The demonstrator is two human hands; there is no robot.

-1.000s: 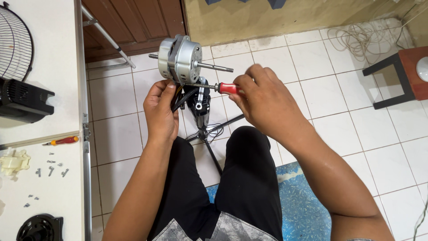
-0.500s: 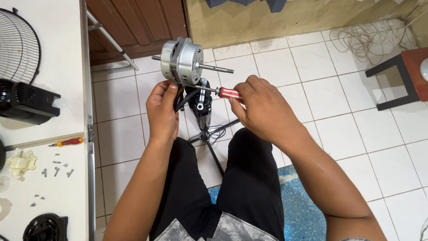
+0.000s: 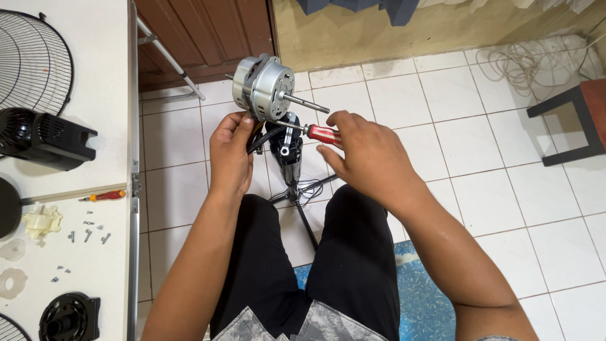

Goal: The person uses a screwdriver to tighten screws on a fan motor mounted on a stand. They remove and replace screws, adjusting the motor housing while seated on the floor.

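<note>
Both hands unchanged: left hand [image 3: 230,151] grips fan motor [image 3: 262,85]; right hand [image 3: 369,155] fingers closed on screwdriver [image 3: 309,131].

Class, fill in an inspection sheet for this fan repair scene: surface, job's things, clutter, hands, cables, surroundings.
Surface: white table at the left edge; white tiled floor below.
Job's things: silver fan motor with its shaft pointing right, atop a black stand; red-handled screwdriver, tip towards the motor's underside.
Clutter: wire fan guard, black housing, small orange screwdriver, loose screws, a round black part.
Hands: left hand grips under the motor; right hand holds the screwdriver.
Cables: black wires under the motor; pale coiled cord far right.
Surroundings: wooden door, dark stool, blue mat.
</note>
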